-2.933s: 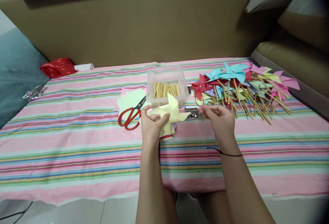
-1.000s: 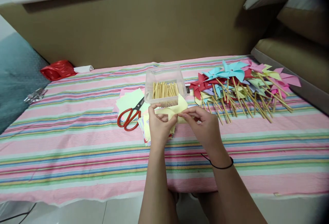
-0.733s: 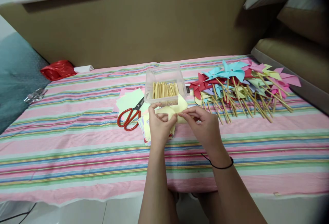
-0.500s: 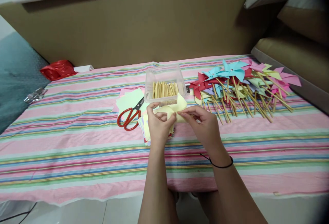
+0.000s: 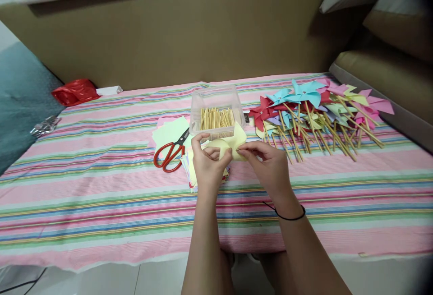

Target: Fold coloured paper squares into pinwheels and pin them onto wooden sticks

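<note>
A pale yellow paper pinwheel [image 5: 238,138], its corners folded over, is held up in front of the clear plastic box. My left hand [image 5: 210,162] grips its left side, thumb pressed on the paper near the centre. The thumb and fingertips of my right hand [image 5: 265,162] are closed at the paper's right edge; whether they pinch it is hard to make out. Below and left lies a stack of coloured paper pieces [image 5: 190,173], partly covered by my left hand. Red-handled scissors [image 5: 172,150] rest on pastel paper sheets [image 5: 169,130].
A clear plastic box [image 5: 218,92] holds many wooden sticks [image 5: 216,119]. Finished paper pinwheels [image 5: 306,92] on sticks are heaped at the right. A red plastic bag [image 5: 77,92] sits far left, on the striped cloth [image 5: 101,186]. A sofa back [image 5: 189,33] rises behind.
My right fingertips have shifted slightly right along the paper's edge. My left hand keeps its hold, and the view has moved only a little.
</note>
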{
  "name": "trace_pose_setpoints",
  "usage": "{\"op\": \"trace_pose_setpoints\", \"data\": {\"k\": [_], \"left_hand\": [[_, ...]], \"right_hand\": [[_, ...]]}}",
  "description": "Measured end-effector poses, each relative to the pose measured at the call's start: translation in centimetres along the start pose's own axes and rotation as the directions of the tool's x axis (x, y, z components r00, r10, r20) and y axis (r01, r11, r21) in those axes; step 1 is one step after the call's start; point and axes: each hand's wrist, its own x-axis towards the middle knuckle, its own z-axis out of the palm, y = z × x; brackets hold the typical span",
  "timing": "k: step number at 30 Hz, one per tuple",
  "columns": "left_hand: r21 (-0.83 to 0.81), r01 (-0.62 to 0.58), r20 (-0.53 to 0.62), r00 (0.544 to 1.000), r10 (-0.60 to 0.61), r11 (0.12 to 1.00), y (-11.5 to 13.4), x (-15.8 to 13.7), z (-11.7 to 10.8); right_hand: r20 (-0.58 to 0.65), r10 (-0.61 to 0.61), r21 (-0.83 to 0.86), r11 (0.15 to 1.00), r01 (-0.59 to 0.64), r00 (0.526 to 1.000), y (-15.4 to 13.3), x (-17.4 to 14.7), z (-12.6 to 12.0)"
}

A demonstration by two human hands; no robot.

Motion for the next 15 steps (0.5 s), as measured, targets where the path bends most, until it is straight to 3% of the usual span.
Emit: {"op": "trace_pose_setpoints", "data": {"k": [5,15], "left_hand": [[-0.054,-0.029,0.024,0.999,0.031,0.998,0.2,-0.1,0.04],[-0.122,-0.041,0.053,0.997,0.047,0.992,0.52,-0.33,0.37]], "right_hand": [[-0.019,-0.042,-0.003,0.999,0.042,0.999,-0.18,0.28,0.04],[-0.042,0.028,0.018,0.999,-0.027,0.999,0.64,0.43,-0.11]]}}
